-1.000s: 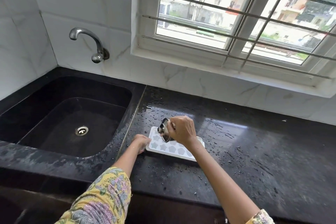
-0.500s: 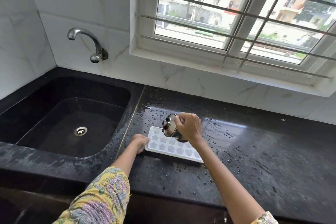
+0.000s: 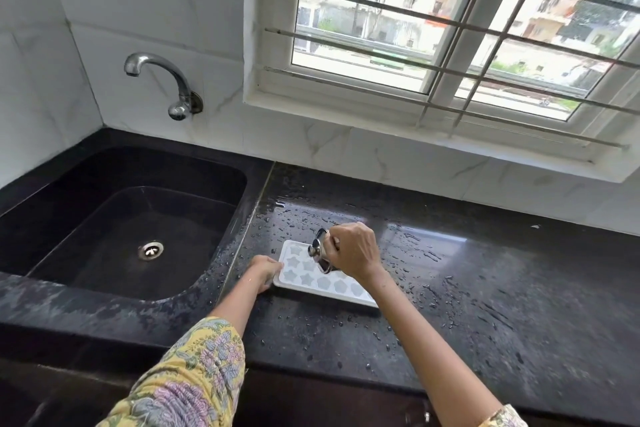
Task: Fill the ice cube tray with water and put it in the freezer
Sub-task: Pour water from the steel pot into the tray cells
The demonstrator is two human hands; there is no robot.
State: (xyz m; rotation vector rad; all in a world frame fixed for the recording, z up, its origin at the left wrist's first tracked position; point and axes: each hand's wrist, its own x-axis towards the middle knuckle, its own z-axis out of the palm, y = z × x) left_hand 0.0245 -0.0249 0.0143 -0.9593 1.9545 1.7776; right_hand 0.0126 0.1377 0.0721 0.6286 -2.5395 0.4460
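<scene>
A white ice cube tray with star and flower shaped cells lies flat on the wet black counter, just right of the sink. My left hand holds the tray's left end, fingers curled against its edge. My right hand grips a small steel cup, tipped over sharply with its mouth down over the tray's middle cells. The arm hides the tray's right end. Whether water is running out of the cup cannot be made out.
A black sink with a steel drain fills the left side. A steel tap juts from the tiled wall above it. A barred window stands behind the counter. Water drops dot the counter around the tray.
My right hand has tipped the cup back down over the tray's middle cells after lifting it a little to the right. My left hand stays on the tray's left end.
</scene>
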